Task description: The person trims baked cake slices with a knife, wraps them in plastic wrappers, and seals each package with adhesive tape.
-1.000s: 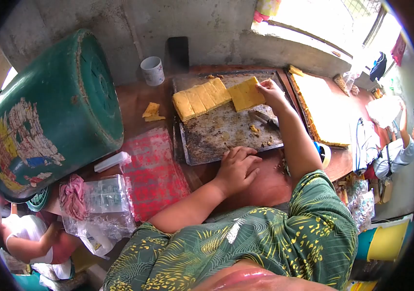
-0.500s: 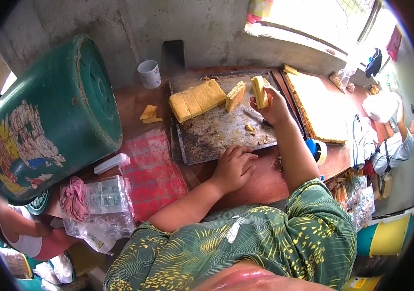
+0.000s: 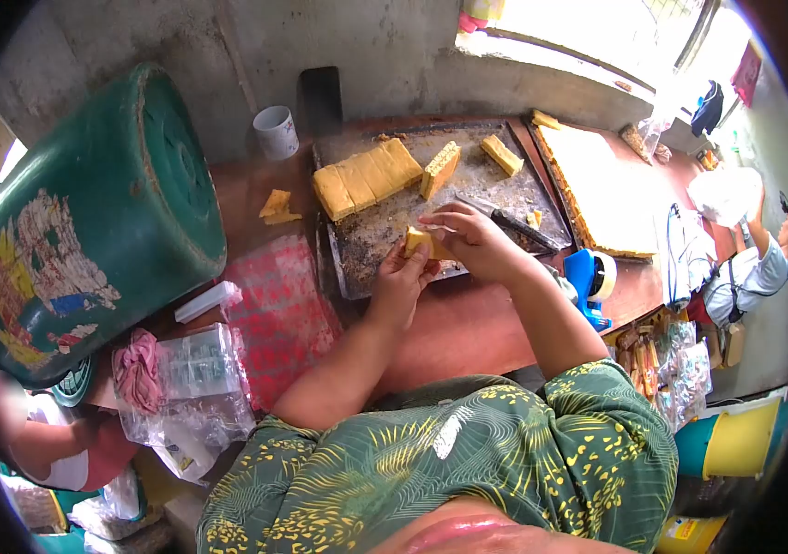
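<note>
Above the front part of a worn metal baking tray (image 3: 366, 242), my left hand (image 3: 399, 277) grips a slice of yellow cake (image 3: 426, 244) between thumb and fingers. My right hand (image 3: 481, 242) is closed at the slice's top and right side, its fingertips pinching there; its exact contact is partly hidden. A dark-handled knife (image 3: 521, 229) lies on the tray just beyond my right hand. Farther back on the tray are a cut block of cake (image 3: 368, 178), a slice standing on edge (image 3: 441, 170) and another slice (image 3: 502, 155) lying near the right back corner.
Right of the tray sits a large uncut sheet of cake (image 3: 597, 189). A blue tape dispenser (image 3: 586, 282) is near the table edge. To the left are cake scraps (image 3: 278, 207), a white mug (image 3: 276, 132), a red-patterned sheet (image 3: 278, 295), plastic bags (image 3: 195, 374) and a green barrel (image 3: 89, 226).
A slice from my right hand now lies at the tray's right back. My left hand has risen from the table edge and holds a piece; my right hand has come down to join it.
</note>
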`<state>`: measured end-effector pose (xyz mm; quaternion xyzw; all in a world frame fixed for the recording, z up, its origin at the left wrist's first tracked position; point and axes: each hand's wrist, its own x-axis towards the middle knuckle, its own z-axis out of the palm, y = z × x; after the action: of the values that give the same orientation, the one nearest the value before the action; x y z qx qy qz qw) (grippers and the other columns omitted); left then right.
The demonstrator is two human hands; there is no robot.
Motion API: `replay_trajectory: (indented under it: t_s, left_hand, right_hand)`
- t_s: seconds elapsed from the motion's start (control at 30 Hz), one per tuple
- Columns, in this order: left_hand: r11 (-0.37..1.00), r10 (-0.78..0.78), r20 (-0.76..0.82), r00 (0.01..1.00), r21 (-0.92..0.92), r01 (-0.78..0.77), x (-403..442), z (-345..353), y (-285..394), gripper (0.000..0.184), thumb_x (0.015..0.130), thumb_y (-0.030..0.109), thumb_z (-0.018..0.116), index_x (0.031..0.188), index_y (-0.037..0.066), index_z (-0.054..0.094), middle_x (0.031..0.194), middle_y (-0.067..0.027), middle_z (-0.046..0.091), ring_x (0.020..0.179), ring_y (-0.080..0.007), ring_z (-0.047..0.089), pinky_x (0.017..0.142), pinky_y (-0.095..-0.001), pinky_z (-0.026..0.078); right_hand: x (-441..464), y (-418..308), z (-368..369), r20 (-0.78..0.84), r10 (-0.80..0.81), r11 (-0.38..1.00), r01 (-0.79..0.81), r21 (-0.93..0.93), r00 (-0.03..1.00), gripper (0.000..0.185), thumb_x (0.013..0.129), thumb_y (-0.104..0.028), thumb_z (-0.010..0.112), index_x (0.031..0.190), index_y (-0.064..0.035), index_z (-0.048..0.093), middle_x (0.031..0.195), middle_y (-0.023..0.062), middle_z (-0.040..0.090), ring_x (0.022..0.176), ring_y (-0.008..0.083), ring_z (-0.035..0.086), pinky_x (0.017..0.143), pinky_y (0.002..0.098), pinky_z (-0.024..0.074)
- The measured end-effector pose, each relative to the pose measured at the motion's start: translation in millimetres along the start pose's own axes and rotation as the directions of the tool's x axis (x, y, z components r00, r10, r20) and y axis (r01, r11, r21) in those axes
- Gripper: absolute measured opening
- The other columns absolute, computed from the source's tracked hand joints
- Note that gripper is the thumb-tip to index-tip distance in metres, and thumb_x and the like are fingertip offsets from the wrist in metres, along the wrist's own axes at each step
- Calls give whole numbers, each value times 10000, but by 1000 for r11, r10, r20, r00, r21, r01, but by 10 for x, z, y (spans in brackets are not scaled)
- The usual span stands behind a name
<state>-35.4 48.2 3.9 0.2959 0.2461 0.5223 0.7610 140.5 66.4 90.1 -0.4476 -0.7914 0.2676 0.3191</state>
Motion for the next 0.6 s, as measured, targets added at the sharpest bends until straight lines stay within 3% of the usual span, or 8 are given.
replay_trajectory:
  t_s: [0.03,0.07,0.17,0.23,0.33,0.47,0.5,0.6]
  left_hand:
    - [1000,2,-23,1000,-4,-2,15,-21,-24,262,1075,239,574,1296,98,580,1200,-42,675,1047,-168,671,933,-358,552]
    - [1000,20,-17,1000,-12,-20,24,-55,-53,259,1074,238,575,1291,96,584,1202,-46,675,1039,-171,675,922,-357,558]
    - [996,63,-50,997,-53,-66,62,-78,-88,254,1069,231,584,1279,89,592,1206,-59,676,1010,-177,685,901,-358,573]
    - [991,70,-146,987,-100,-85,51,-17,-72,256,1063,223,594,1277,83,592,1206,-69,677,987,-179,689,900,-361,579]
    - [979,111,-76,991,-160,-122,10,24,15,269,1045,213,625,1280,88,585,1187,-67,677,991,-180,684,932,-367,575]
    - [985,66,-196,978,-141,-95,9,16,-18,278,1031,197,651,1281,94,587,1169,-49,671,1024,-172,673,950,-361,569]
    - [985,70,-195,978,-140,-98,10,13,-13,277,1031,190,652,1283,94,593,1173,-42,665,1033,-163,667,948,-348,569]
    - [985,70,-183,981,-142,-97,-2,42,-43,276,1033,174,654,1291,93,603,1183,-26,653,1054,-143,653,946,-323,570]
  right_hand:
    - [13,9,2,-31,-118,975,110,-192,992,383,971,-132,656,1336,-18,630,1276,184,651,1198,316,618,1030,412,493]
    - [-18,-5,9,-81,-11,980,-5,-200,997,469,938,-132,649,1395,-42,590,1399,216,571,1321,403,518,1106,475,426]
    - [-149,-186,145,-319,-141,878,-31,-478,937,574,926,-196,654,1470,-72,521,1443,184,549,1353,387,499,1140,480,381]
    - [-273,-242,298,-182,-177,817,42,-575,967,722,866,-302,679,1530,-118,466,1584,144,428,1488,356,361,1224,550,230]
    - [-486,-170,498,49,-104,785,113,-609,993,840,877,-449,685,1600,-153,375,1679,127,301,1573,354,210,1255,583,81]
    - [-571,49,311,-191,129,593,-230,-771,973,877,933,-566,627,1624,-129,308,1700,138,234,1586,376,136,1236,638,63]
    - [-582,44,259,-259,142,609,-291,-738,955,890,918,-528,668,1602,-64,339,1697,159,238,1583,394,133,1239,620,61]
    - [-600,-26,252,-214,91,617,-223,-755,973,883,923,-544,658,1606,-92,327,1699,151,230,1584,380,136,1239,627,64]
